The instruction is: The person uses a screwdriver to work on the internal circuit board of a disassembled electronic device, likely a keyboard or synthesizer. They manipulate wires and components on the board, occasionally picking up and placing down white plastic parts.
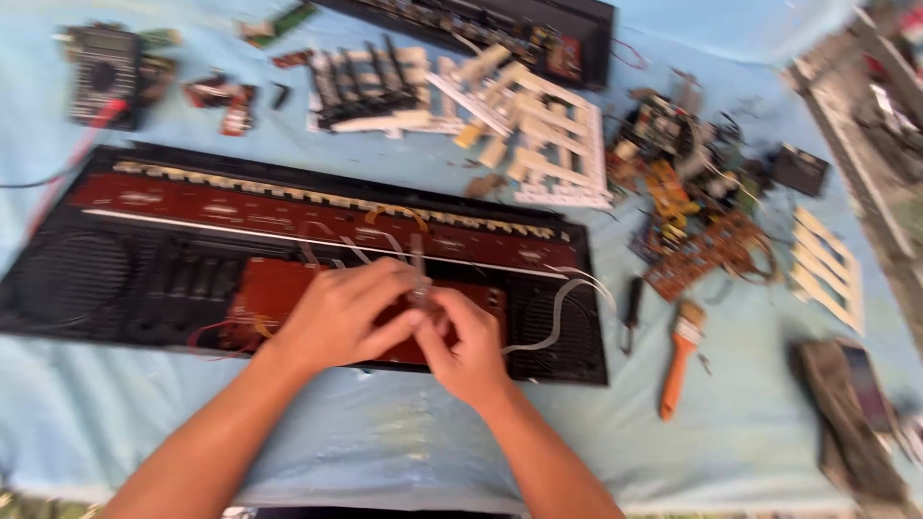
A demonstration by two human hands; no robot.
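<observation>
An opened black keyboard casing (87, 288) lies across a light blue cloth, with reddish-brown circuit boards (260, 293) inside and a long board strip (288, 216) along its back. My left hand (341, 312) and my right hand (466, 346) meet over the middle board. Both pinch a small, pale, blurred strip (419, 274) that stands up between the fingertips. Thin white wires (562, 303) curve out to the right of my hands. The picture is motion-blurred.
An orange-handled brush (679, 358) and a dark screwdriver (631, 312) lie right of the casing. White key racks (538, 130), loose boards and wires (697, 207), a multimeter (106, 69), another black casing (500, 29) and a dark object (846, 413) surround it.
</observation>
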